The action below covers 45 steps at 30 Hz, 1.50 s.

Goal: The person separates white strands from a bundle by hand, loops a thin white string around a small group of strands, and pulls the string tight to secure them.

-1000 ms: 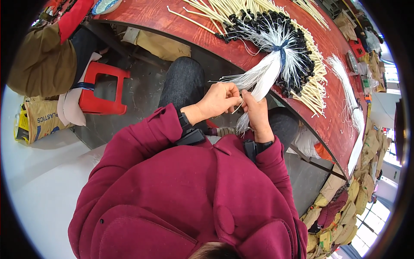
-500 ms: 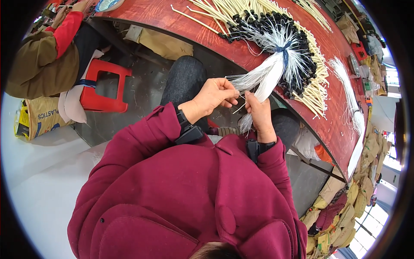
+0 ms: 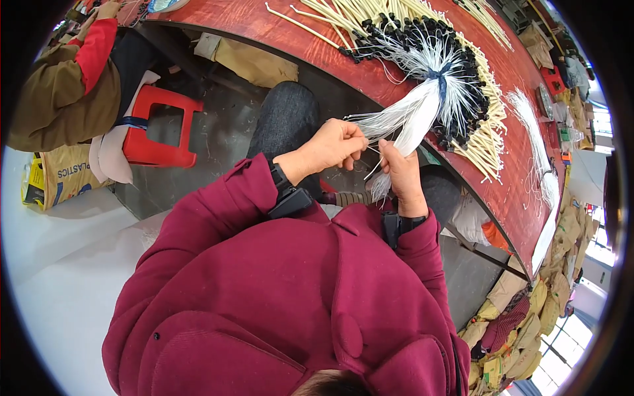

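A large bundle of white strings [image 3: 417, 124] hangs over the near table edge, gathered by a dark blue tie [image 3: 438, 74]. Its far ends fan out to black end pieces [image 3: 477, 89] on thin cream sticks [image 3: 490, 142]. My left hand [image 3: 333, 146] pinches fine white strands left of the bundle, thumb against fingers. Just right of it, my right hand [image 3: 403, 173] is closed with thumb and forefinger together at a thin strand. Loose string ends hang beside the right hand. The exact strand in each pinch is too fine to make out.
The red table [image 3: 304, 41] curves across the front. A second white string bundle [image 3: 538, 152] lies to the right. At left stand a red stool [image 3: 158, 125] and a yellow sack [image 3: 69, 175]; a co-worker's red sleeve [image 3: 98, 56] shows there. Sacks [image 3: 522, 330] are piled at lower right.
My right hand has shifted slightly right, and the gap between my fingertips is a little wider. The short strand below them has changed angle. The bundle stays in place.
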Each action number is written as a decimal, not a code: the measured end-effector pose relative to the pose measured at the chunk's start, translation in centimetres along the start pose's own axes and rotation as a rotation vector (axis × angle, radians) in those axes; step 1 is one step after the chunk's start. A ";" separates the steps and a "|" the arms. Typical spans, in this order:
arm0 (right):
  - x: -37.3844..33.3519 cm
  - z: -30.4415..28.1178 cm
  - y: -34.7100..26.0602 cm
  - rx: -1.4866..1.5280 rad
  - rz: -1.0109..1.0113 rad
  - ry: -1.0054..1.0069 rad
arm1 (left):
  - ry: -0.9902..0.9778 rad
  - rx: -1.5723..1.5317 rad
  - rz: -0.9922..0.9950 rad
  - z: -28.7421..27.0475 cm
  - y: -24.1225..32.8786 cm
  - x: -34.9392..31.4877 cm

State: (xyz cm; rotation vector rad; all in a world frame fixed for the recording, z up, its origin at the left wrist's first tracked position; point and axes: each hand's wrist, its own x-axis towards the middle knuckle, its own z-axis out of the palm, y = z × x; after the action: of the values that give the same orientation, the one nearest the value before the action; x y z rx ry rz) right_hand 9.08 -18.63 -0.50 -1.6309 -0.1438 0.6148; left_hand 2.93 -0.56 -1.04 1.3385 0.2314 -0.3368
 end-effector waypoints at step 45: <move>-0.3 1.0 -0.2 0.244 -0.070 0.018 | -0.118 -0.026 -0.051 -0.3 2.3 -3.5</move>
State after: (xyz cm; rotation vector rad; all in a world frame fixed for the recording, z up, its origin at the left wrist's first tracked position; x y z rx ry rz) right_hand 8.41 -17.89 -0.20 -1.3893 -0.1073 0.5419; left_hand 0.50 0.52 2.29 1.2837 0.1709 -0.4531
